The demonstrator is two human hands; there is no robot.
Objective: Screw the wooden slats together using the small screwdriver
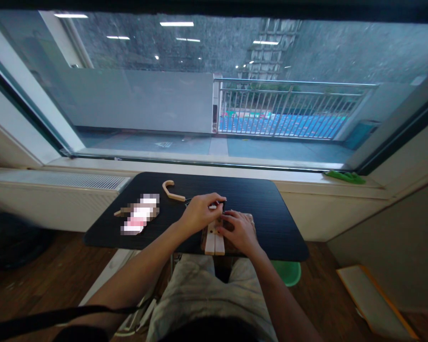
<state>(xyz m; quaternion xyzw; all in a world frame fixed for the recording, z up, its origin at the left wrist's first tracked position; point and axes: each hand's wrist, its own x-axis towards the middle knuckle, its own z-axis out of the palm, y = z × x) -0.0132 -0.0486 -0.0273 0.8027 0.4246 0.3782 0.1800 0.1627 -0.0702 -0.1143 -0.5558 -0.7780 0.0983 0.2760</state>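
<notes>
Two pale wooden strips (pixel 214 244) lie side by side at the near edge of the black table (pixel 271 216), with small dark holes in them. Something brown shows beneath and beside them, partly hidden by my hands. My left hand (pixel 204 209) is closed over their far end, its fingertips pinched by a small dark piece too small to name. My right hand (pixel 240 229) grips the strips from the right, thumb and fingers bent against the wood. A curved wooden hook (pixel 169 191) lies beyond my left hand.
A pixelated, bright flat object (pixel 141 216) lies on the table's left side, beside a thin wooden piece (pixel 118 213). Below the right edge is a green basin (pixel 288 272). The windowsill (pixel 299 175) runs behind the table, with a green cloth (pixel 345 177) on it.
</notes>
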